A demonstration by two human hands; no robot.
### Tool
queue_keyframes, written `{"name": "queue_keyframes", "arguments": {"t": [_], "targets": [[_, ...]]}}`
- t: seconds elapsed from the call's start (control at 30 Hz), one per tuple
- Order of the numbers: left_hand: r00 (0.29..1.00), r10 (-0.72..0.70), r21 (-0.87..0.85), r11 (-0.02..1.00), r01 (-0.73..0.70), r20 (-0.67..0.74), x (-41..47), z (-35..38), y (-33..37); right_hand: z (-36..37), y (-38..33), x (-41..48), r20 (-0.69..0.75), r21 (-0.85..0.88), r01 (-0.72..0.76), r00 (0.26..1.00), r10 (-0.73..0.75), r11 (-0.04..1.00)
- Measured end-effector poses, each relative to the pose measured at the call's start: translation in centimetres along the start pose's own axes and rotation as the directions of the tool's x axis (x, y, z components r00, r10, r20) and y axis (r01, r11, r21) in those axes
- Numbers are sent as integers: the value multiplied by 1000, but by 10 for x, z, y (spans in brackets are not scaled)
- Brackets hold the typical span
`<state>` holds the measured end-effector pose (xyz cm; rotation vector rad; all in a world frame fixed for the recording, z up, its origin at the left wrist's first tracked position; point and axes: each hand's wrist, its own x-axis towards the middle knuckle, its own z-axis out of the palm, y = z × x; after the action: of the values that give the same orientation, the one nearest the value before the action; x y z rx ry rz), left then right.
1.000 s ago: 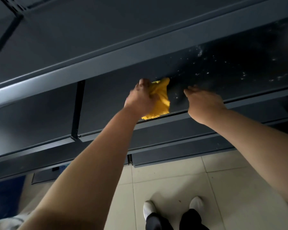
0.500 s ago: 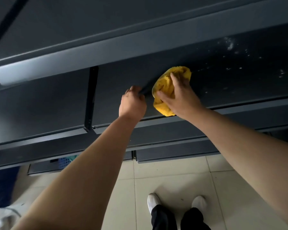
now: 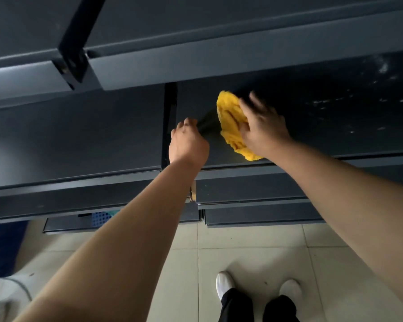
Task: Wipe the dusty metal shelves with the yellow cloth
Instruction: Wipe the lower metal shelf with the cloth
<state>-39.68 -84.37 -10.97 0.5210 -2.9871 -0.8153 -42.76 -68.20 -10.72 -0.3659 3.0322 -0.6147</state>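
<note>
The yellow cloth [image 3: 230,122] lies bunched on the dark metal shelf [image 3: 335,126], near its left end. My right hand [image 3: 263,129] presses flat on the cloth with fingers spread, covering its right side. My left hand [image 3: 187,144] rests on the same shelf just left of the cloth, fingers curled into a loose fist with nothing in it. White dust specks [image 3: 323,102] dot the shelf to the right of the cloth.
Another shelf board [image 3: 219,63] overhangs above, with a black upright post [image 3: 170,122] left of my left hand. Lower shelves [image 3: 254,194] step out below. Beige floor tiles [image 3: 254,259], my white shoes [image 3: 223,284] and a blue basket [image 3: 102,216] lie underneath.
The cloth passed from my left hand to my right hand. My right hand now presses it flat and has slid it up the shelf; my left hand let go and rests closed.
</note>
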Motion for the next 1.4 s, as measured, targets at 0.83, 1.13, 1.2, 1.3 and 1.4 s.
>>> {"name": "queue_keyframes", "arguments": {"t": [0.83, 1.13, 1.2, 1.3, 1.4], "targets": [[980, 195, 228, 953, -198, 35, 46, 4, 0, 52, -37, 130, 167, -202, 134, 981, -101, 970], [969, 232, 259, 934, -245, 82, 34, 41, 77, 7, 64, 119, 83, -246, -67, 992, 90, 967], [958, 261, 270, 920, -284, 117, 29, 53, 96, -5, 91, 113, 65, -248, -94, 991, 114, 964], [934, 321, 265, 898, -353, 156, 24, 69, 122, -25, 131, 104, 53, -252, -148, 985, 166, 956], [919, 362, 256, 884, -392, 158, 19, 86, 145, -42, 167, 100, 37, -265, -209, 973, 227, 941]]}}
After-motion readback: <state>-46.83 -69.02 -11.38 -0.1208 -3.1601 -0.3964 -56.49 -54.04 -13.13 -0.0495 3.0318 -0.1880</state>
